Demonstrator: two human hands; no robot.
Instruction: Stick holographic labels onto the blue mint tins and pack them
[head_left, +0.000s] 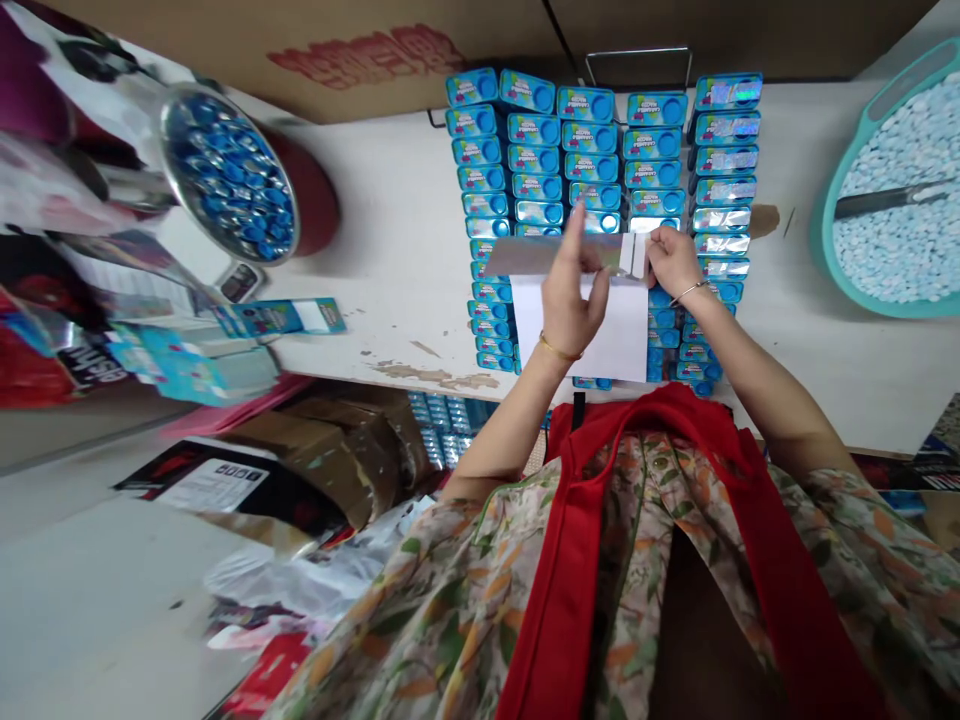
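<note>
My right hand (673,262) pinches the right edge of a sticker sheet (581,325), a white sheet with a shiny silvery strip folded across its top and white bands at the right end. Over the sheet's middle is my left hand (572,305), index finger stretched out, thumb apart from it and the other fingers partly curled; I see nothing held in it. Beneath and beyond the sheet stand columns of small blue boxes (589,137) with printed labels. In the rightmost column, several boxes (733,92) carry shiny strips. The sheet hides part of the middle columns.
At the right stands a turquoise basin (825,225) of pale blue pieces with a dark-handled tool in it. A metal pot (311,200) of blue-wrapped pieces is at the left, near flat blue cartons (277,316). A large cardboard box (510,45) borders the table's far side.
</note>
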